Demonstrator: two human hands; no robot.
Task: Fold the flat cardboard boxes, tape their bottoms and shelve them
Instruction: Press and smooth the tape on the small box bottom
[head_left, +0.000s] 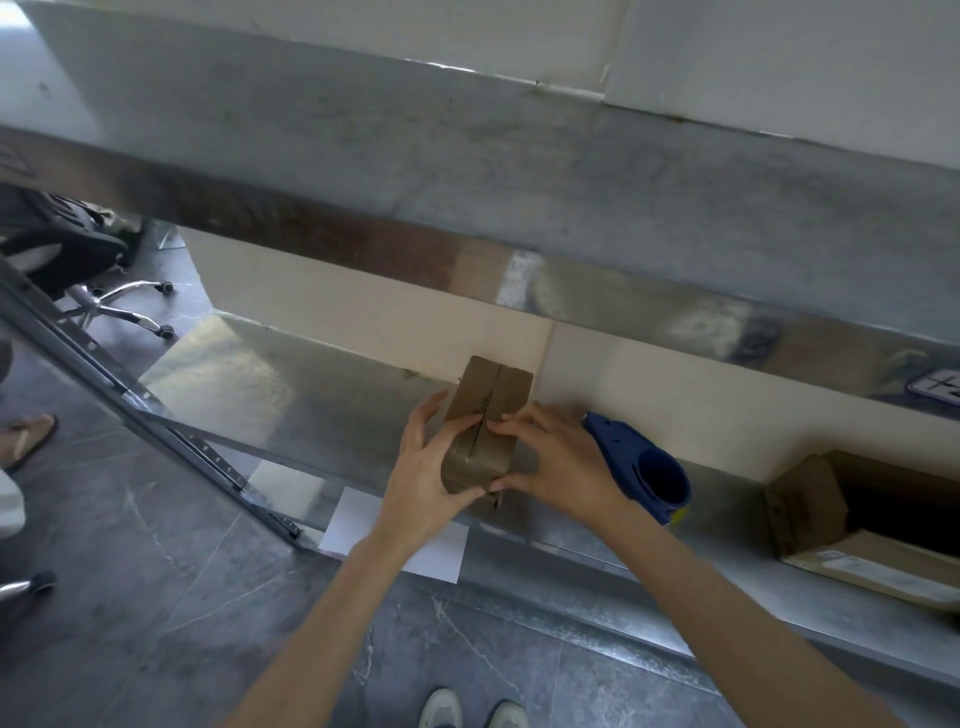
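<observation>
Forearms (322, 623) reach up from the bottom edge to a small box (488, 410) standing on the lower shelf (311, 395) by the wall, its flap seam facing up. Left grip (421, 467) wraps the box's left side and near corner; right grip (550, 462) clasps its right side, thumb at the seam. Just right of that grip lies a blue tape dispenser (644, 467), and farther right an open carton (810, 509)

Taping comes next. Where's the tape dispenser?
Head view, right of centre: the blue tape dispenser lies on the metal shelf, just right of the right hand, left of the open carton.
</observation>
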